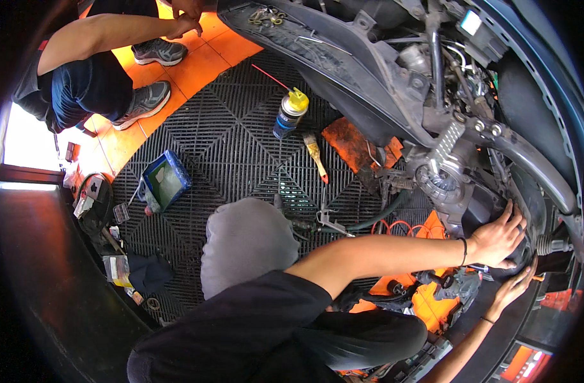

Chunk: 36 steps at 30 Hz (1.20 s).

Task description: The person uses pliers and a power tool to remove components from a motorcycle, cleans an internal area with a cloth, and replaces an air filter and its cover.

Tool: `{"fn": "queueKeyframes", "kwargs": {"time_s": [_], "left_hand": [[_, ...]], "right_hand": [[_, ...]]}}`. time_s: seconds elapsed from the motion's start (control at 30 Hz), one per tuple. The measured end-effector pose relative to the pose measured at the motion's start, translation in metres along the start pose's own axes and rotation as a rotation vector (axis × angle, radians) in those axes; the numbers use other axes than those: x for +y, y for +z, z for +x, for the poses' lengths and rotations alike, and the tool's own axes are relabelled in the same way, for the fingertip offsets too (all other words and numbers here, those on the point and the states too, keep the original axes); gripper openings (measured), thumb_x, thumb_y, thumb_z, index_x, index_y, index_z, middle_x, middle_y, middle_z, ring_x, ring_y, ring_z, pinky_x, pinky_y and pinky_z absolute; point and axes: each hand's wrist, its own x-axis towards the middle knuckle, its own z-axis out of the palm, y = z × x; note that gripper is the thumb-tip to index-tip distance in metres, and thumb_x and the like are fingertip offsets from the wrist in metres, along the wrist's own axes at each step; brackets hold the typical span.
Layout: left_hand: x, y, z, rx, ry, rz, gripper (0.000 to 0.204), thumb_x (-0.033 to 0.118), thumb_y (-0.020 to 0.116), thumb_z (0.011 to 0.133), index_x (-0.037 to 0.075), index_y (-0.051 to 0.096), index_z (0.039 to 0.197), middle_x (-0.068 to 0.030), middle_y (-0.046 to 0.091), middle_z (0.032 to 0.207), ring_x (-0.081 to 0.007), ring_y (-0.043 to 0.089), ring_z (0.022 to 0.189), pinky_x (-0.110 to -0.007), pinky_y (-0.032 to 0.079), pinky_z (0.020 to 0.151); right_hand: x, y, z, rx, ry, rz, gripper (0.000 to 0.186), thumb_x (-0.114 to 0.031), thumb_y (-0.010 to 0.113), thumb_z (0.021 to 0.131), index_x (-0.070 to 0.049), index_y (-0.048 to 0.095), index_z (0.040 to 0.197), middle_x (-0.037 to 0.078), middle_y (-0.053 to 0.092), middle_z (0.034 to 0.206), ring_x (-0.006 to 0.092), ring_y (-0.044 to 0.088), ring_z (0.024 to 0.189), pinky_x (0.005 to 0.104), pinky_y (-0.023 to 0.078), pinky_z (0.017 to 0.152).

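The rear wheel (539,210) of a stripped scooter (394,76) is being handled at the right side of the view, low under the scooter's dark blue body. The left hand (498,239) is laid flat against the wheel, fingers spread apart and pressed on the dark rubber, with a thin black band worn at the wrist. The right hand (514,285) is brought up from below the wheel, its fingers reaching toward the lower edge; how far they are closed cannot be told, since the fingertips are hidden against the dark tyre. Just left of the wheel the finned engine casing (440,175) is seen, and an orange rag (352,143) is draped left of that casing. Further left of the wheel, on the black grid floor mat (234,153), a spray can (289,113) with a yellow cap and a thin red straw is standing upright. A small paintbrush (316,155) with an orange handle is lying between the can and the rag. A blue tray (166,180) is set well to the left of the wheel, near the mat's edge. A grey-clad knee (244,242) is raised between the tray and the left forearm. Far from the wheel, at the upper left, another person (88,70) in dark trousers and grey shoes is crouched on orange floor tiles (202,64).
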Motion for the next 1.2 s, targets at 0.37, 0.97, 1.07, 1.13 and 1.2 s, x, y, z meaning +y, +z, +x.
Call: {"fn": "queueKeyframes", "kwargs": {"time_s": [0.37,0.97,1.07,1.13,1.2], "left_hand": [[0.009,0.008,0.005,-0.045,-0.005,0.01,0.074,0.06,0.045,0.087,-0.003,0.064,0.121,-0.019,0.056,0.132,-0.042,0.043,0.126,-0.067,0.024,0.11],[0.031,0.014,0.004,-0.052,-0.151,-0.211,0.046,0.024,0.049,0.088,-0.005,0.063,0.122,-0.0218,0.056,0.134,-0.0416,0.046,0.13,-0.065,0.025,0.112],[-0.002,0.019,0.0,0.149,-0.132,0.044,0.049,0.025,0.046,0.089,-0.008,0.062,0.122,-0.0261,0.057,0.13,-0.0451,0.042,0.131,-0.063,0.023,0.113],[-0.008,0.013,0.004,0.096,-0.11,0.09,0.06,0.042,0.048,0.086,-0.006,0.063,0.118,-0.0229,0.06,0.123,-0.0393,0.047,0.122,-0.055,0.031,0.107],[-0.022,-0.005,0.02,0.045,-0.063,0.146,0.072,0.059,0.05,0.083,-0.004,0.064,0.114,-0.0197,0.062,0.115,-0.0334,0.051,0.113,-0.048,0.039,0.1]], "right_hand": [[-0.083,-0.014,0.001,0.05,-0.17,-0.202,0.039,-0.017,0.055,0.1,0.004,0.052,0.133,0.02,0.057,0.134,0.0333,0.054,0.123,0.0429,0.037,0.108],[-0.108,-0.016,-0.033,-0.131,0.231,0.286,0.042,-0.012,0.042,0.101,0.0,0.044,0.141,0.015,0.047,0.145,0.0268,0.046,0.132,0.036,0.036,0.112],[-0.128,-0.004,-0.041,-0.014,0.182,0.338,0.045,-0.007,0.049,0.098,0.005,0.042,0.141,0.019,0.049,0.143,0.0281,0.046,0.133,0.0393,0.033,0.114],[-0.126,-0.009,-0.06,0.205,0.119,0.401,0.046,0.002,0.062,0.09,0.005,0.048,0.133,0.017,0.056,0.135,0.0257,0.054,0.124,0.0378,0.038,0.109],[-0.105,-0.016,-0.088,0.321,-0.017,0.375,0.041,-0.002,0.064,0.091,0.005,0.05,0.129,0.017,0.061,0.125,0.0225,0.06,0.113,0.0348,0.046,0.101]]}}
